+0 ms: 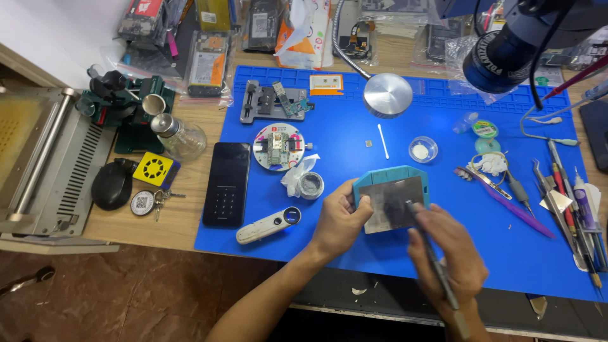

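Teal-framed, the stencil block (391,197) was held tilted over the blue mat (354,136) — clasped at its near-left edge by the left hand (339,221). A dark slim tool (430,253) was gripped by the right hand (446,250), its tip on the grey plate. Left of the grip lay a white magnifier (269,225) and a black phone (227,183).

Teal-framed metal stencil plate (391,201), tilted above blue mat; thin dark tool (437,266) across it.
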